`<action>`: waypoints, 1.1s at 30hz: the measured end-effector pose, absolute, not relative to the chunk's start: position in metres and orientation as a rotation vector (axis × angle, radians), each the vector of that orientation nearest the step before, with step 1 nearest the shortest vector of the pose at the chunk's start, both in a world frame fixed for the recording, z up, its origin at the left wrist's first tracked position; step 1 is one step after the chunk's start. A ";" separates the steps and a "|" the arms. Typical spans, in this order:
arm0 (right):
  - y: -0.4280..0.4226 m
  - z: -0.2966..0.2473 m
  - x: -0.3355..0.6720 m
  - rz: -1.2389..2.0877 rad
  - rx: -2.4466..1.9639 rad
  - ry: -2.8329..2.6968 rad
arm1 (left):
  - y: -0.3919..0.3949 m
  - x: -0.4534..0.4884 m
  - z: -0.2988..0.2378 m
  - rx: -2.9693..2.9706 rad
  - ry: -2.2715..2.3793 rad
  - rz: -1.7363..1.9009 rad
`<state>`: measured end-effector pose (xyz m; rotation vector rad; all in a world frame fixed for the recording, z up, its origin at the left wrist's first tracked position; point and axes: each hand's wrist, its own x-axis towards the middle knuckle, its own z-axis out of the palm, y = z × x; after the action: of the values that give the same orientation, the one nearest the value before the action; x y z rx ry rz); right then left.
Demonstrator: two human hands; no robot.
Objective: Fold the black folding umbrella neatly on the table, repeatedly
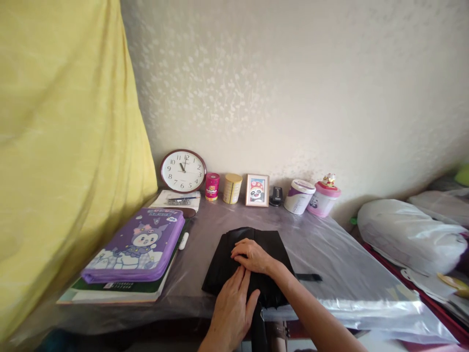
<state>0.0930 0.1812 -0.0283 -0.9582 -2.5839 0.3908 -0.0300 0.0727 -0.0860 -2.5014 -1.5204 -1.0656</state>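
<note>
Head view: a black folding umbrella (223, 259) lies beneath both hands on the covered table (330, 244), its handle (259, 332) projecting toward the person just right of the left thumb. The left hand (234, 303) rests palm down, fingers extended together, thumb apart. The right hand (252, 256) lies across the cloth ahead of it, fingers slightly bent; whether it pinches any fabric cannot be told. Expected handling: light, soft, rather slippery cloth over a stiffer frame; grip the handle, steady the folds with flat fingers. A strap (309, 277) extends rightward of both hands; a purple case (139, 244) sits to their left.
</note>
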 end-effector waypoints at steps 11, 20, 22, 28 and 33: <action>0.225 -0.024 0.091 0.009 -1.383 -2.362 | 0.074 -0.031 -0.084 -2.619 -1.582 -1.110; 0.201 -0.024 0.096 0.004 -1.382 -2.448 | 0.073 -0.029 -0.083 -2.654 -1.599 -1.110; 0.196 -0.017 0.101 -0.050 -1.463 -2.302 | 0.072 -0.028 -0.083 -2.659 -1.604 -1.095; 0.156 -0.026 0.113 0.074 -1.423 -2.281 | 0.072 -0.028 -0.084 -2.688 -1.600 -1.075; 0.151 -0.039 0.117 0.106 -1.479 -2.289 | 0.072 -0.027 -0.085 -2.692 -1.580 -1.094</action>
<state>0.1171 0.1513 -0.0390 -1.4789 -2.2888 0.1064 -0.0275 0.0718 -0.0850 -2.6924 -1.5803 -1.0945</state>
